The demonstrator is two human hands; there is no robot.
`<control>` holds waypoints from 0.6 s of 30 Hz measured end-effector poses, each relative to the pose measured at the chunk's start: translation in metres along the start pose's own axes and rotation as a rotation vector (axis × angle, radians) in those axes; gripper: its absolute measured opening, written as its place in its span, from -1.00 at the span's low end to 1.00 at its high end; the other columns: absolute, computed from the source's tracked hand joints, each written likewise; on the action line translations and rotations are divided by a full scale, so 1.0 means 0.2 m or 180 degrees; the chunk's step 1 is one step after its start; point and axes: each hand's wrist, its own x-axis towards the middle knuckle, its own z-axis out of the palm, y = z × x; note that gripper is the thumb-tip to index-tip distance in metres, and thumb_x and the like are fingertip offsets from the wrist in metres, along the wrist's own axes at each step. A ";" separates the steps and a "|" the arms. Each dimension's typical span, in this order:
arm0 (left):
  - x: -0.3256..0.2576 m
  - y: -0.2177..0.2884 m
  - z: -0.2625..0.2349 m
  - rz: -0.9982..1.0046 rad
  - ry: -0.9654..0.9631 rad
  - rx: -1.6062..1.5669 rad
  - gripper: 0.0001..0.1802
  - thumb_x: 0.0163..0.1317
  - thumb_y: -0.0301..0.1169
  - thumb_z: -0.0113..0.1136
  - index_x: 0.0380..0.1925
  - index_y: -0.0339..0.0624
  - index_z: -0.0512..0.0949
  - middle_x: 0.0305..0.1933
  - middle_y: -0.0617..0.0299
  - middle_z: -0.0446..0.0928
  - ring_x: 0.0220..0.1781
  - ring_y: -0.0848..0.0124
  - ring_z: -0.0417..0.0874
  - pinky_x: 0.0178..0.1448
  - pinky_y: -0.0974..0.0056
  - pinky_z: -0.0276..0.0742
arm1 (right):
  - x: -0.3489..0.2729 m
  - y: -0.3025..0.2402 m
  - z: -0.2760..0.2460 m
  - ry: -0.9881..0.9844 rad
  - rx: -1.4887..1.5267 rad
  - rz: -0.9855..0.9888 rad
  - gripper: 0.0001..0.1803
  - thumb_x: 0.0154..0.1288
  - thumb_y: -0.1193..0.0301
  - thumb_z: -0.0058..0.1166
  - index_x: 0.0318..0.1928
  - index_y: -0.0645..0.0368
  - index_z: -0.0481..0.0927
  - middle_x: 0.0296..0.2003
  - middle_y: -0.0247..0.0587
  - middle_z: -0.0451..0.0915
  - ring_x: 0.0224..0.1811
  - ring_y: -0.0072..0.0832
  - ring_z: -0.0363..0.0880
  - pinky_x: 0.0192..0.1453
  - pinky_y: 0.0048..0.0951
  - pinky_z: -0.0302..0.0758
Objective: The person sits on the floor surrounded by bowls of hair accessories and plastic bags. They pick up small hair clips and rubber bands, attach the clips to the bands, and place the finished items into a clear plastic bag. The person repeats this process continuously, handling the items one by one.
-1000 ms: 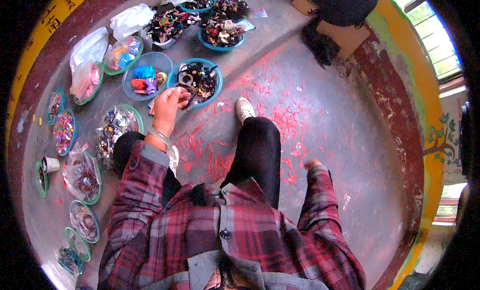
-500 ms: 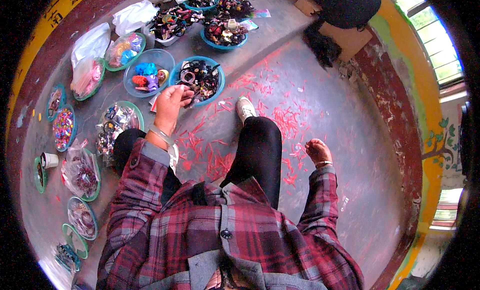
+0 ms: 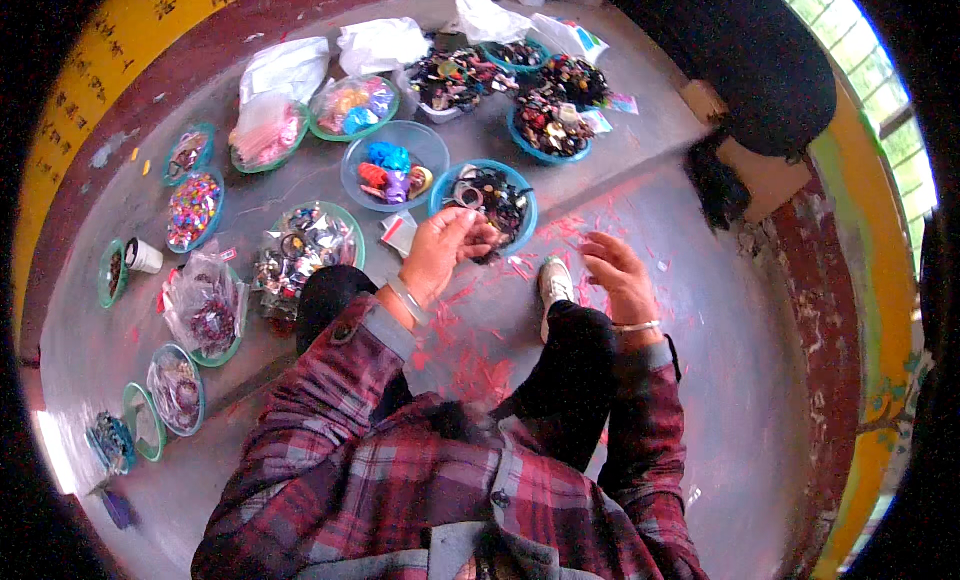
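My left hand [image 3: 442,255] is over the near edge of a blue basin [image 3: 532,220] filled with mostly black hair ties [image 3: 500,195]. Its fingers are bent together at the tips; dark bits show beside them, but what they pinch, if anything, I cannot make out. My right hand [image 3: 622,280] is raised to the right of that basin, above my knee, fingers apart, holding nothing I can see. Left of the hair ties is a clear blue basin [image 3: 360,185] with blue, red and purple pieces. A small white packet [image 3: 398,232] lies beside my left wrist.
Several more basins stand left and beyond, including one of wrapped trinkets [image 3: 300,245], colourful beads [image 3: 195,210] and dark accessories [image 3: 553,130]. White plastic bags [image 3: 380,46] lie behind them. Red scraps [image 3: 485,370] litter the floor around my shoe [image 3: 553,285]. A large black object [image 3: 760,70] stands far right.
My right hand has risen from low on the right toward the blue basin, its fingers spreading. My left hand stays by the basin's near edge. The whole view has shifted.
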 end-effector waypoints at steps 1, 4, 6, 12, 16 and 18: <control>0.00 0.00 -0.01 0.0025 -0.0013 -0.0048 -0.76 0.26 -0.32 -0.10 -0.26 -0.30 0.43 -0.31 0.10 0.52 -0.26 0.34 0.59 -0.21 0.35 0.57 | 0.07 0.00 0.11 -0.0149 -0.0068 -0.0029 -0.55 0.04 0.46 0.12 0.00 0.23 0.40 -0.18 -0.24 0.51 -0.22 -0.54 0.46 -0.22 -0.54 0.39; 0.01 0.02 -0.01 0.0083 0.0029 -0.0195 -0.77 0.26 -0.33 -0.10 -0.26 -0.28 0.43 -0.30 0.09 0.53 -0.25 0.32 0.59 -0.20 0.33 0.58 | 0.19 0.02 0.37 -0.0558 0.0080 0.0024 -0.62 0.01 0.47 0.16 -0.09 0.22 0.46 -0.27 -0.32 0.53 -0.34 -0.61 0.44 -0.36 -0.61 0.34; 0.01 0.03 -0.02 0.0076 0.0126 -0.0303 -0.77 0.27 -0.33 -0.11 -0.27 -0.28 0.43 -0.29 0.11 0.52 -0.24 0.32 0.59 -0.17 0.31 0.57 | 0.24 0.03 0.47 -0.0573 0.0077 0.0082 -0.69 -0.01 0.46 0.17 -0.18 0.22 0.52 -0.35 -0.35 0.55 -0.40 -0.63 0.44 -0.40 -0.64 0.33; 0.02 0.06 -0.03 0.0121 0.0252 -0.0304 -0.76 0.27 -0.32 -0.13 -0.26 -0.27 0.42 -0.26 0.12 0.52 -0.21 0.34 0.57 -0.15 0.29 0.55 | 0.27 0.10 0.58 0.0037 0.0437 0.0112 -0.90 0.02 0.54 0.12 -0.38 0.25 0.59 -0.53 -0.40 0.53 -0.55 -0.69 0.39 -0.47 -0.69 0.30; 0.03 0.03 -0.05 0.0092 0.0250 -0.0302 -0.74 0.26 -0.30 -0.10 -0.19 -0.26 0.41 -0.23 0.13 0.52 -0.18 0.34 0.57 -0.19 0.32 0.55 | 0.27 0.10 0.58 0.0003 0.0462 0.0022 -0.90 0.01 0.53 0.13 -0.39 0.25 0.59 -0.52 -0.38 0.54 -0.55 -0.67 0.39 -0.46 -0.68 0.31; 0.02 0.05 -0.04 0.0052 0.0199 -0.0371 -0.72 0.24 -0.29 -0.06 -0.15 -0.26 0.41 -0.22 0.15 0.51 -0.16 0.36 0.55 -0.20 0.33 0.55 | 0.28 0.10 0.55 -0.0019 0.0396 0.0079 -0.90 0.01 0.52 0.14 -0.40 0.25 0.60 -0.51 -0.34 0.56 -0.53 -0.65 0.40 -0.44 -0.65 0.32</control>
